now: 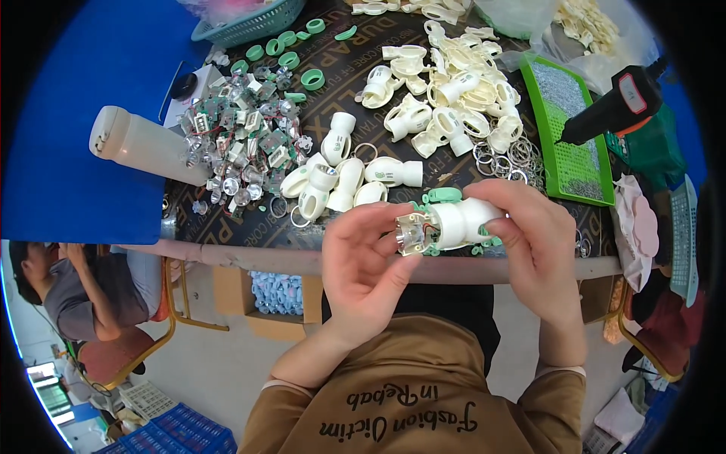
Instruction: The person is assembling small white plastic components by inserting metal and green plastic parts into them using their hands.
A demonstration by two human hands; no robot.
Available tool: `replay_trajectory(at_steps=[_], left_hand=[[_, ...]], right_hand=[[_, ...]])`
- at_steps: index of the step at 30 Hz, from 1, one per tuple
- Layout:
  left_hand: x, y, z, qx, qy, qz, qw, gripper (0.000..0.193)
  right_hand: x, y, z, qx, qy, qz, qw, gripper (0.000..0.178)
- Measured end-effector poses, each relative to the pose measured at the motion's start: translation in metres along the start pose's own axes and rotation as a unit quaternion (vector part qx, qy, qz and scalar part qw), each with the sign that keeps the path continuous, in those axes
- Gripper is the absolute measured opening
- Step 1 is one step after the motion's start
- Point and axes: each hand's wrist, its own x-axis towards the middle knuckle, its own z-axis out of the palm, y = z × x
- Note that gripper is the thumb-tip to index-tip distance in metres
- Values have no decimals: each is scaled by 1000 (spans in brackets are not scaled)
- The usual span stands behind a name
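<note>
Flashlight housing [460, 225], white and bulbous, is held above the table's near edge between the two hands, its open end facing left. The right hand [533, 238] has thumb and fingers clamped on its rounded end, hiding much of that side. From the opening juts a clear reflector unit [411, 234] with red wire and green board; how deep it reaches inside is hidden. The left hand [361, 261] curves around this unit, thumb and fingers apart on either side of it; whether they press on it, I cannot tell.

Mint-green caps [445, 195] show just beyond the housing, partly covered by it, so their shape is uncertain. Farther left, circuit modules [249, 125] overlap too thickly to count, with a translucent bottle [147, 144] lying against the heap. White assembled shells [349, 181] partly cover one another; cream half-shells [457, 83] pile up behind. Split rings [505, 160] tangle beside a green tray [556, 130], whose silvery bits are too small to identify. A black electric screwdriver [616, 106] blocks part of that tray. The blue-green basket [253, 29] is cut off at the top.
</note>
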Motion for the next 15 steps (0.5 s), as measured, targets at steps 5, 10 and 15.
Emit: replay_trajectory(at_steps=[5, 10, 15], left_hand=[[2, 2, 4, 14, -5, 4, 1000, 51], [1, 4, 7, 39, -12, 11, 999, 52], [1, 5, 8, 41, -12, 9, 999, 52]], right_hand=[[9, -10, 2, -41, -31, -10, 999, 26], [10, -14, -1, -101, -42, -26, 994, 32], [9, -15, 0, -94, -37, -27, 994, 34]])
